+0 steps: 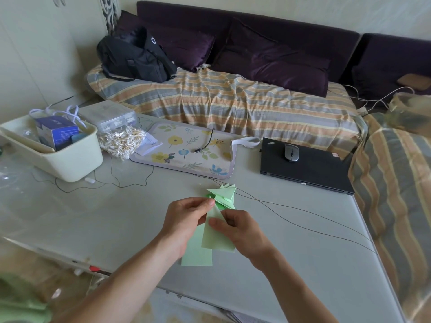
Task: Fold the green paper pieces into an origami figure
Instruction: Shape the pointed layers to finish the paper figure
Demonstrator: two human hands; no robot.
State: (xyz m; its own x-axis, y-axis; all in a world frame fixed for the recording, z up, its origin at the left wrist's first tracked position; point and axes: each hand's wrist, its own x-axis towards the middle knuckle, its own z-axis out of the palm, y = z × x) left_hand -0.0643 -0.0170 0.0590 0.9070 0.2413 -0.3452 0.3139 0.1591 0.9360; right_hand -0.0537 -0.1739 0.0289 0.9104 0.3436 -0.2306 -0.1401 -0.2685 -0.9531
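left hand (pixel 186 217): over the table (pixel 93 217), fingers curled, thumb and forefinger pinched at the top of the green paper (pixel 218 238) | right hand (pixel 240 227): just beside the left, thumb pressed flat on the paper | forearms: bare, converging from the table's near edge

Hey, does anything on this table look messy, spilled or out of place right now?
Mostly tidy. A bag of cotton swabs slumps against the cream bin onto the floral mat, and thin cables trail loose across the table near the green paper in both hands. Nothing looks spilled or damaged.
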